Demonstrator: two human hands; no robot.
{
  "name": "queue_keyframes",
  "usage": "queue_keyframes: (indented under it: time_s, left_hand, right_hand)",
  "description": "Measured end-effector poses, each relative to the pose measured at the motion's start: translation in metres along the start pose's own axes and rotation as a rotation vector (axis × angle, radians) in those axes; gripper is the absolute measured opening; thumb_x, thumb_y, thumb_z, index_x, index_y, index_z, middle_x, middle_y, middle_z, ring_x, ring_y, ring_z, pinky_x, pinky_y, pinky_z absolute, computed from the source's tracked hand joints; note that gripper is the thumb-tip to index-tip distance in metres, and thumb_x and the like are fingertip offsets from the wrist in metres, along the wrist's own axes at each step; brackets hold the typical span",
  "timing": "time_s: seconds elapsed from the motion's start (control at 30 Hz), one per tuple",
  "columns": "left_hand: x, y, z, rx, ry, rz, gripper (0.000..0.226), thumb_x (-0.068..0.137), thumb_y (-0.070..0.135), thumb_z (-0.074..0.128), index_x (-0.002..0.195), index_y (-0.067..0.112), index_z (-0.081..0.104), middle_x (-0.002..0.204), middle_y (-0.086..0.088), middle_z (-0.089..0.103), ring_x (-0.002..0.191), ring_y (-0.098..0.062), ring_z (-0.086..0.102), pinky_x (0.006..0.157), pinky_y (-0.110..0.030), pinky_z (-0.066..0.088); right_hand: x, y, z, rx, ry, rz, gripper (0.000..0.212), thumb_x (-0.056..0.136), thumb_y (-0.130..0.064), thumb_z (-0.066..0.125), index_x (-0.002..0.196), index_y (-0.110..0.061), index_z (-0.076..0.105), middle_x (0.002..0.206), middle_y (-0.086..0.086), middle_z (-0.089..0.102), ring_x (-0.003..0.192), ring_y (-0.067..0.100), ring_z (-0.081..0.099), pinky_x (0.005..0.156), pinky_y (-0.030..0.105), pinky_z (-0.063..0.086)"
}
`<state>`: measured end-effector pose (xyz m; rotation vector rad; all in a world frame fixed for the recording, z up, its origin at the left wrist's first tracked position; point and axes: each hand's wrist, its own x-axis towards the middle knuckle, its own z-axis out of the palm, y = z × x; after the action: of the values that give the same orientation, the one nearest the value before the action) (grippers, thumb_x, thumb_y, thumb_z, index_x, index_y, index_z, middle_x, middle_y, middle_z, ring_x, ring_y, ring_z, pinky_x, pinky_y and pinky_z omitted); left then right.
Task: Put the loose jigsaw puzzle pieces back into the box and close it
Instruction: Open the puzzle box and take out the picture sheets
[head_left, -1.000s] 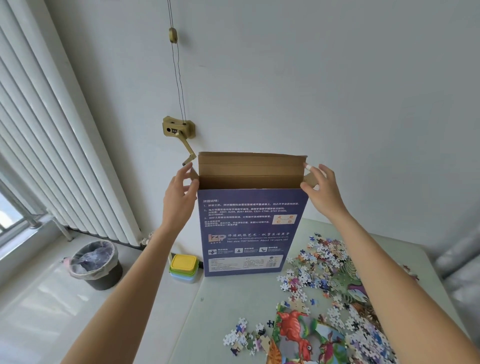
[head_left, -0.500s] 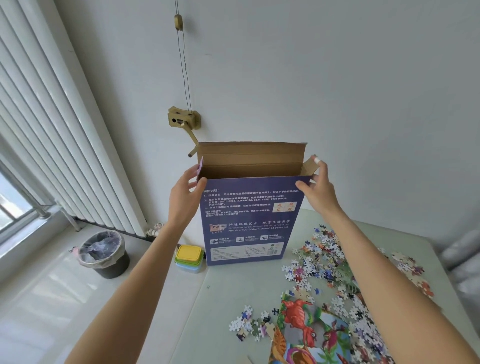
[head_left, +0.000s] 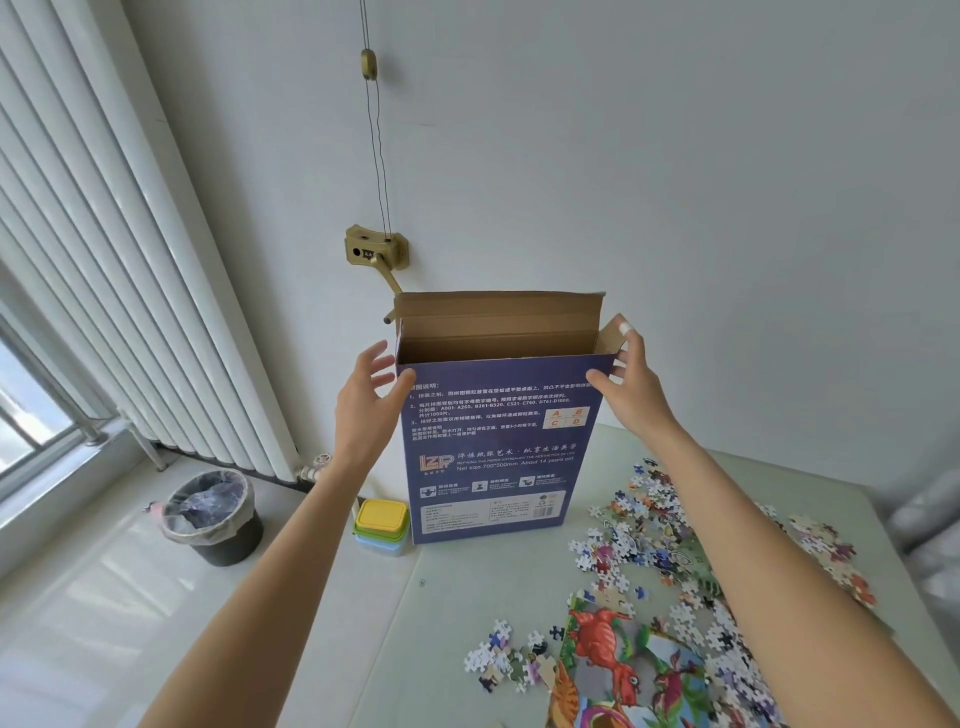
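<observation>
The blue puzzle box (head_left: 493, 452) stands upright at the back of the pale table (head_left: 457, 597), its brown top flaps open. My left hand (head_left: 363, 405) grips the box's top left corner, thumb on the front face and fingers spread behind the side. At the top right corner my right hand (head_left: 631, 384) holds the small side flap, thumb on the front. Loose jigsaw pieces (head_left: 639, 540) lie scattered on the table to the right of the box. A joined colourful section (head_left: 623, 670) lies near me, with a small cluster of pieces (head_left: 498, 660) to its left.
A stack of small plastic containers with a yellow lid (head_left: 381, 525) sits just left of the box, beyond the table's left edge. A lined waste bin (head_left: 213, 514) stands on the floor at left, below a white radiator (head_left: 130, 312). A brass crank fitting (head_left: 374, 249) is on the wall behind the box.
The view has shifted down and closer to the box. My left hand has slid from the left side flap to the front corner, its fingers spreading. My right hand stays at the right flap.
</observation>
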<state>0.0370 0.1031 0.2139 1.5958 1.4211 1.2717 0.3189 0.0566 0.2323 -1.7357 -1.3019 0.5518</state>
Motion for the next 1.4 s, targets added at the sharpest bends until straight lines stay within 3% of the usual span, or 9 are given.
queue_keyframes:
  time_s: [0.23, 0.47, 0.57, 0.67, 0.8, 1.0, 1.1, 1.2, 1.4]
  left_hand:
    - [-0.002, 0.001, -0.003, -0.007, 0.011, -0.009, 0.047, 0.091, 0.031, 0.056, 0.134, 0.019, 0.042, 0.128, -0.002, 0.056, 0.103, -0.009, 0.054, 0.085, -0.026, 0.044]
    - [-0.039, 0.010, 0.006, -0.034, 0.266, 0.213, 0.024, 0.090, 0.023, 0.051, 0.114, 0.022, 0.055, 0.109, 0.011, 0.060, 0.104, -0.009, 0.054, 0.087, -0.030, 0.046]
    - [-0.068, 0.010, 0.020, 0.054, 0.185, 0.396, 0.021, 0.091, 0.020, 0.050, 0.110, 0.018, 0.058, 0.099, 0.016, 0.059, 0.095, -0.007, 0.055, 0.082, -0.026, 0.045]
    - [-0.098, -0.001, 0.042, 0.148, -0.087, 0.518, 0.023, 0.091, 0.022, 0.050, 0.112, 0.019, 0.058, 0.094, 0.016, 0.060, 0.084, -0.004, 0.056, 0.074, -0.026, 0.049]
    - [-0.144, -0.031, 0.091, 0.251, -0.544, 0.311, 0.039, 0.090, 0.023, 0.056, 0.128, 0.022, 0.046, 0.108, 0.007, 0.062, 0.081, -0.004, 0.058, 0.075, -0.027, 0.051]
    - [-0.209, -0.098, 0.152, 0.515, -0.927, -0.110, 0.057, 0.086, 0.035, 0.062, 0.136, 0.019, 0.038, 0.124, -0.009, 0.054, 0.101, -0.023, 0.059, 0.086, -0.035, 0.048]
    - [-0.248, -0.122, 0.169, 0.635, -0.936, -0.302, 0.063, 0.086, 0.038, 0.061, 0.140, 0.017, 0.033, 0.134, -0.016, 0.041, 0.115, -0.033, 0.051, 0.092, -0.039, 0.042]
    - [-0.268, -0.131, 0.180, 0.664, -0.824, -0.363, 0.060, 0.086, 0.034, 0.060, 0.138, 0.016, 0.037, 0.136, -0.016, 0.037, 0.114, -0.034, 0.052, 0.092, -0.040, 0.043]
    - [-0.282, -0.118, 0.203, 0.589, -0.665, -0.449, 0.063, 0.080, 0.024, 0.069, 0.136, 0.017, 0.040, 0.132, -0.012, 0.044, 0.107, -0.029, 0.056, 0.089, -0.036, 0.044]
  right_hand:
    - [0.000, 0.003, -0.002, -0.071, 0.038, -0.072, 0.060, 0.093, -0.022, 0.054, 0.143, -0.024, 0.019, 0.145, 0.008, 0.034, 0.127, 0.024, 0.039, 0.086, 0.028, 0.044]
    - [-0.042, 0.011, -0.004, -0.311, 0.267, -0.163, 0.046, 0.092, -0.018, 0.053, 0.135, -0.012, 0.038, 0.140, 0.009, 0.042, 0.127, 0.026, 0.038, 0.097, 0.031, 0.037]
    - [-0.074, 0.024, -0.006, -0.301, 0.271, -0.167, 0.039, 0.091, -0.014, 0.053, 0.130, -0.013, 0.046, 0.136, 0.005, 0.048, 0.125, 0.022, 0.042, 0.099, 0.027, 0.033]
    - [-0.112, 0.054, -0.012, -0.284, 0.147, -0.070, 0.030, 0.092, -0.014, 0.053, 0.122, -0.012, 0.055, 0.124, 0.002, 0.059, 0.113, 0.018, 0.054, 0.095, 0.031, 0.043]
    - [-0.177, 0.123, -0.021, -0.326, -0.112, 0.299, 0.030, 0.094, -0.024, 0.051, 0.120, -0.010, 0.056, 0.115, 0.001, 0.063, 0.105, 0.019, 0.060, 0.086, 0.036, 0.050]
    - [-0.265, 0.207, -0.032, -0.437, -0.239, 0.578, 0.043, 0.092, -0.024, 0.055, 0.132, -0.012, 0.045, 0.130, 0.007, 0.054, 0.111, 0.024, 0.056, 0.086, 0.037, 0.049]
    - [-0.296, 0.244, -0.030, -0.521, -0.303, 0.618, 0.048, 0.091, -0.028, 0.057, 0.132, -0.008, 0.042, 0.128, 0.012, 0.052, 0.110, 0.028, 0.055, 0.088, 0.041, 0.048]
    - [-0.310, 0.272, -0.027, -0.522, -0.370, 0.621, 0.055, 0.089, -0.030, 0.058, 0.137, -0.012, 0.036, 0.134, 0.011, 0.047, 0.115, 0.027, 0.051, 0.093, 0.040, 0.047]
    - [-0.309, 0.301, -0.039, -0.586, -0.513, 0.375, 0.051, 0.090, -0.030, 0.054, 0.137, -0.015, 0.041, 0.141, 0.005, 0.040, 0.124, 0.027, 0.041, 0.102, 0.043, 0.037]
